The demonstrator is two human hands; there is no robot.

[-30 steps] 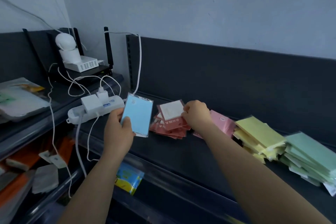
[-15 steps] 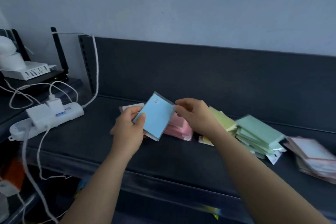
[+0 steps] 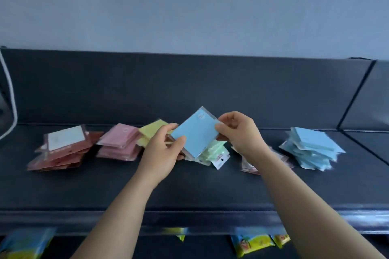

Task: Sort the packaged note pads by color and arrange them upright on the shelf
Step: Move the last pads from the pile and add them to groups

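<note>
Holds one blue pad (image 3: 195,132) in the middle of the frame, up off the shelf (image 3: 189,187). Tilted like a diamond, one corner up, flat blue face toward the camera, clear plastic all around. Pinched at the lower left edge by the left hand (image 3: 162,151), thumb on the front, fingers curled behind. Pinched at the upper right edge by the right hand (image 3: 240,132), fingertips curled onto the edge.

Behind and below the pad, flat on the dark shelf, a row of piles. Right under the pad, a green pile (image 3: 216,149), partly hidden. Just left of that, behind the left hand, a yellow pile (image 3: 150,132). Further left, a pink pile (image 3: 120,143). At the left end of the row, a red pile (image 3: 61,157) with a white-faced pad (image 3: 65,137) on top. Right of the middle, behind the right forearm, a pale pile (image 3: 247,167), mostly hidden, colour hard to tell. At the right end of the row, well apart from both hands, a blue pile (image 3: 311,149), messy and fanned out.

Behind the row, a dark back panel (image 3: 189,90), and above it a pale grey-blue wall (image 3: 189,6). On the right side of the frame, a dark line slanting up across the back panel. At the left edge of the frame, a white cable (image 3: 11,101) curving down. Along the bottom of the frame, under the front edge of the shelf, bright snack packets (image 3: 251,243), blurry.
</note>
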